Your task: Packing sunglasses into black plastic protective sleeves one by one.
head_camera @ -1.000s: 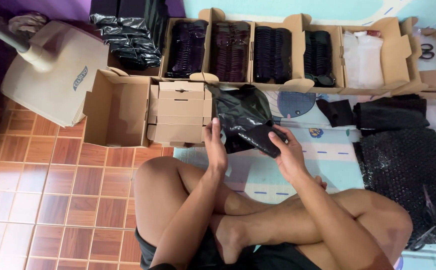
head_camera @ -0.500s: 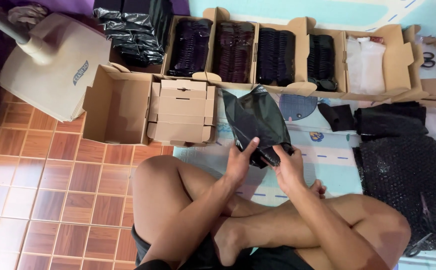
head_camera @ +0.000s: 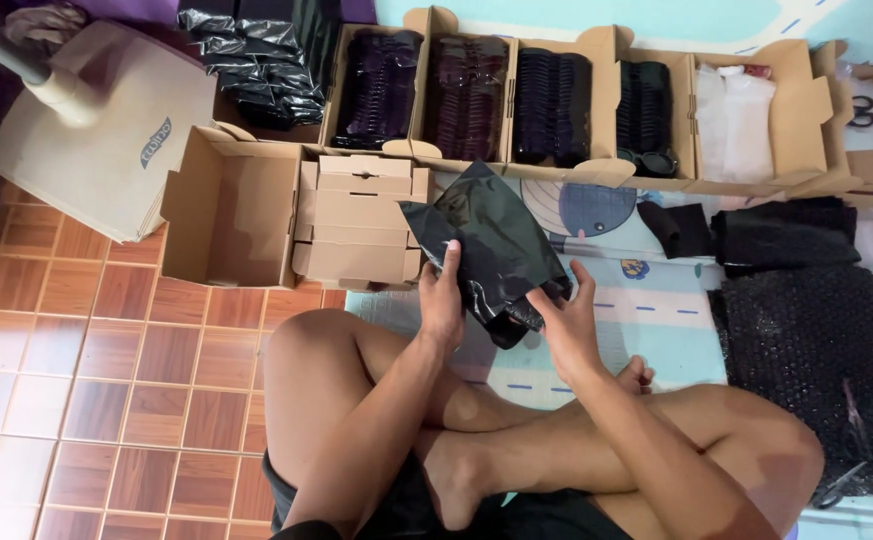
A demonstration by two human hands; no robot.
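One glossy black plastic mailing bag (head_camera: 492, 245) is gripped by two hands, left hand (head_camera: 444, 300) and right hand (head_camera: 567, 325). Its lower end is hidden behind the curled fingers (head_camera: 451, 262). Contents cannot be made out.

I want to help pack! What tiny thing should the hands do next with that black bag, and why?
Probably fold the loose top of the black bag down. The left hand and right hand both hold its bulging lower end, while the flat upper part sticks up free. The folded small boxes sit right beside it.
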